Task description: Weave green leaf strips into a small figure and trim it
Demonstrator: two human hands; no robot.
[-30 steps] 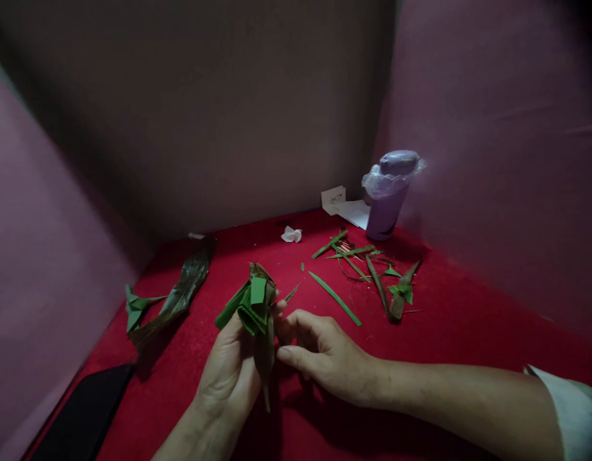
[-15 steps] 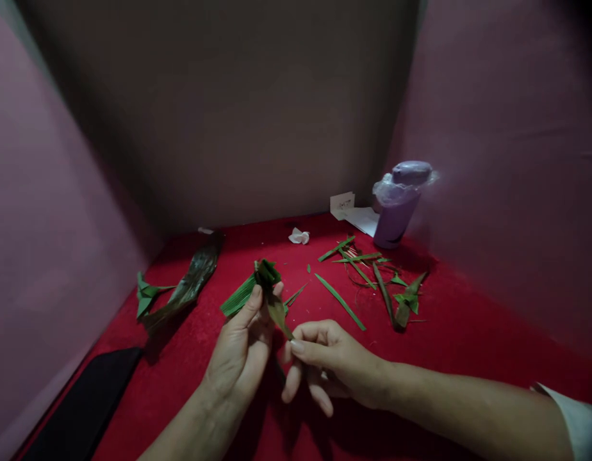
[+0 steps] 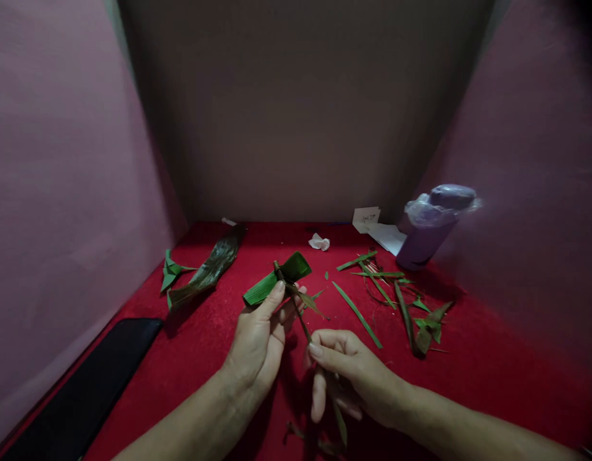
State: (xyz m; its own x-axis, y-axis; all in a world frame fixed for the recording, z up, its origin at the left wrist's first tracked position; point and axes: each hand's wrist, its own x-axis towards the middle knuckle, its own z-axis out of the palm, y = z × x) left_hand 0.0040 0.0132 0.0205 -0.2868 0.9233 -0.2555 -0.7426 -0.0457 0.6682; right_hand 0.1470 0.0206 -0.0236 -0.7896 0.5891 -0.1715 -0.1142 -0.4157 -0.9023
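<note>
My left hand is closed around a folded green leaf, its thumb pressing near the middle. One flap sticks out to the left and another to the upper right. A thin brownish strip runs from the fold down to my right hand, which pinches it between thumb and forefinger. The strip's loose tail hangs below the right fingers. A short dry leaf end juts from beneath the left thumb.
Leaf strips and scraps lie at right on the red tabletop, near a purple container wrapped with plastic. White tissue and a card sit behind. A long dark leaf, green folded leaf and black flat object are left.
The view has shifted, so the table things appear farther right. My right hand has drawn a little away from the left, with the strip stretched between them. The leaf's right flap shows more broadly.
</note>
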